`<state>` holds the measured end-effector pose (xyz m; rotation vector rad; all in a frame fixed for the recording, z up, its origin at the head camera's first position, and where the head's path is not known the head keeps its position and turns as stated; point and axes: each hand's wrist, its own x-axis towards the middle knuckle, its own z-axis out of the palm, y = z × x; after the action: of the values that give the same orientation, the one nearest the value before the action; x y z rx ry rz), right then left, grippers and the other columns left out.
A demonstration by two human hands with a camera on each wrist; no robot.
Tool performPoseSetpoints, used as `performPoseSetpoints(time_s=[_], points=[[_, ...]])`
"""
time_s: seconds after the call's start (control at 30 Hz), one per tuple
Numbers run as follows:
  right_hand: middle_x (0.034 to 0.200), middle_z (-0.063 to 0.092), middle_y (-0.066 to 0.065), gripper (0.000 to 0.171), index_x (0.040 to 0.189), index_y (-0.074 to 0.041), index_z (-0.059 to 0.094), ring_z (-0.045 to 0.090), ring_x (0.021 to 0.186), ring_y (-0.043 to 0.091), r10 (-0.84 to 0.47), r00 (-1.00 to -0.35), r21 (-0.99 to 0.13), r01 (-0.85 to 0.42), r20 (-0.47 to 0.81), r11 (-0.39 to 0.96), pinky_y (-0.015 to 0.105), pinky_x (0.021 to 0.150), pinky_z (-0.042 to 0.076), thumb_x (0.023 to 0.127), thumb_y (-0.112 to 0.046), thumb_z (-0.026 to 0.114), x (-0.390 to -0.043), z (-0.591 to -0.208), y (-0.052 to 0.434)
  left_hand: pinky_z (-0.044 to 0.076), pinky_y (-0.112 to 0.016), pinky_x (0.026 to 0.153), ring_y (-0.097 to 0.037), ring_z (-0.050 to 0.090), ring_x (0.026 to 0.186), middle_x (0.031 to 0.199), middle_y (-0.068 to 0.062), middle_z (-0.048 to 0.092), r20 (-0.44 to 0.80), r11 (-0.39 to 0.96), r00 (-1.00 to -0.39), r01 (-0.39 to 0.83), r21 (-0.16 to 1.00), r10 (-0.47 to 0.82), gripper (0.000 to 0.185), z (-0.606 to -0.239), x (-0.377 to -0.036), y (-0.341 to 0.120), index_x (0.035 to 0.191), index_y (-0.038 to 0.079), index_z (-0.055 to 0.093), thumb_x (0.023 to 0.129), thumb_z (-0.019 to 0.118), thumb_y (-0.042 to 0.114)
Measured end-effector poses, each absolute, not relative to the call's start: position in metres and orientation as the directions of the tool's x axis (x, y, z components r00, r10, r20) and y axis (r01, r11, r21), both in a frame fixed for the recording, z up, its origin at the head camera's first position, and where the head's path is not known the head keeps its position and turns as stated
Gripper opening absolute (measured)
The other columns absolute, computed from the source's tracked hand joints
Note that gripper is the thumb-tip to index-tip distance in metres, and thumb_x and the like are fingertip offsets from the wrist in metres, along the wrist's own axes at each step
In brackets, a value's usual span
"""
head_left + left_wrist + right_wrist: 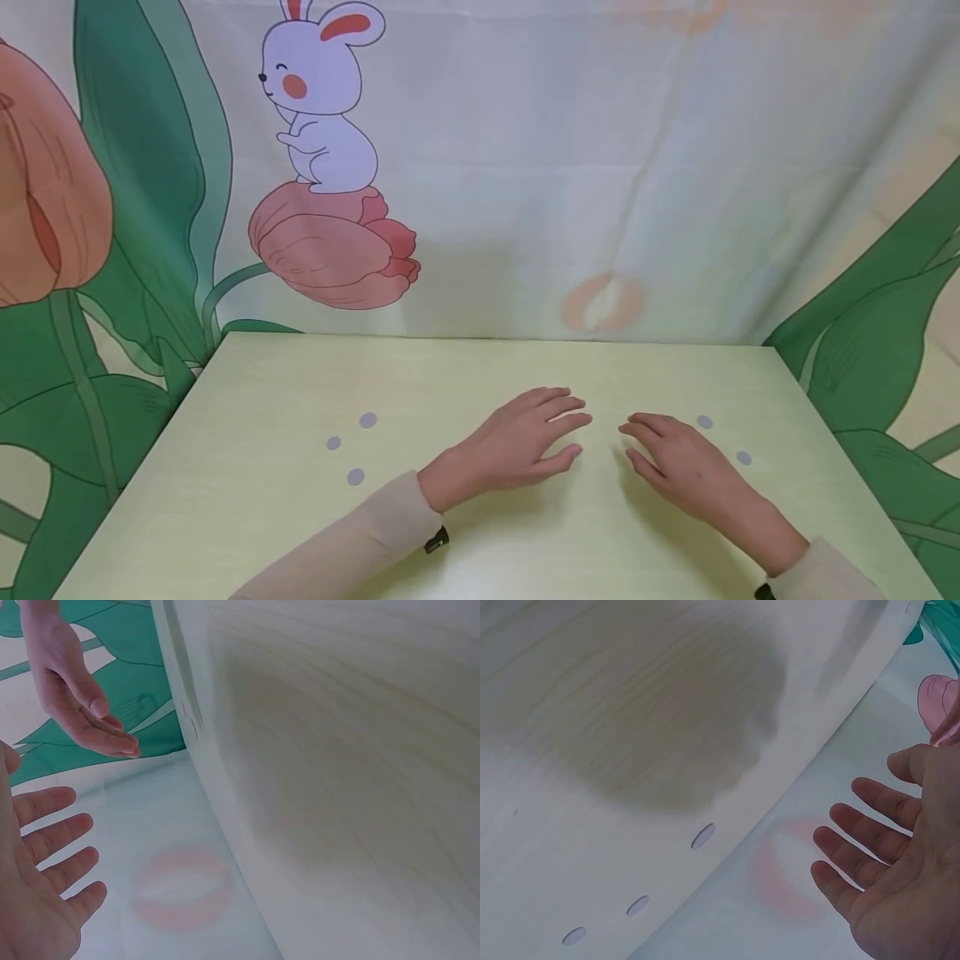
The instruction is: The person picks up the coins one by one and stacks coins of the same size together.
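Two hands hover palm down over the middle of the pale green table [247, 508], and neither one holds anything. The left hand [517, 442] has its fingers straight and lightly spread, pointing toward two o'clock; the right hand [675, 462] mirrors it with fingers relaxed, aimed toward ten o'clock. Their fingertips sit near each other but apart.

Five small grey discs lie flat on the tabletop. Three sit out at nine o'clock from the left hand: the far disc [367, 420], the middle disc [333, 442] and the near disc [356, 477], all well apart from it. Two lie on the right: one disc [705, 422] at about one o'clock just beside the right hand's knuckles, and another disc [743, 457] at three o'clock, near the back of the hand.

My read on the risks: those discs look thin and flush with the surface, so a fingertip may slide one along instead of lifting it. The right pair lies toward the table's right edge, and a careless sweep of that hand could push one off. The right wrist view shows a row of discs [703, 835] close to an edge, which backs that worry. From the left wrist view, both open palms show and no disc at all.
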<state>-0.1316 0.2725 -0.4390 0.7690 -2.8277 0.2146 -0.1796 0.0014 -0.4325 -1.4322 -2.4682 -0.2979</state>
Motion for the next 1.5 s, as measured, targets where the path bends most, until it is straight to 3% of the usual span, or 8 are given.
performPoseSetpoints(time_s=[0.5,1.5], points=[[0.124,0.066,0.017,0.031,0.122,-0.004,0.068,0.065,0.112,0.038,-0.464,-0.835,-0.086,-0.507,0.296,0.858,0.054,0.093,0.052,0.094,-0.017,0.071,-0.135,-0.433,0.28,0.026,-0.032,0.12,-0.021,0.043,0.143,0.145,0.0,0.057,0.35,0.504,-0.502,0.859,0.094,0.791,0.041,-0.436,-0.184,0.009,0.14,0.018,0.06,0.106,0.047,0.038],[0.122,0.066,0.019,0.031,0.12,-0.001,0.068,0.065,0.11,0.039,-0.411,-0.871,-0.104,-0.45,0.269,0.887,0.053,0.092,0.053,0.093,-0.015,0.073,-0.137,-0.431,0.304,0.026,-0.027,0.119,-0.017,0.045,0.14,0.144,0.001,0.057,0.341,0.504,-0.536,0.844,0.186,0.772,0.043,-0.438,-0.2,0.042,0.139,0.017,0.061,0.108,0.042,0.04]])
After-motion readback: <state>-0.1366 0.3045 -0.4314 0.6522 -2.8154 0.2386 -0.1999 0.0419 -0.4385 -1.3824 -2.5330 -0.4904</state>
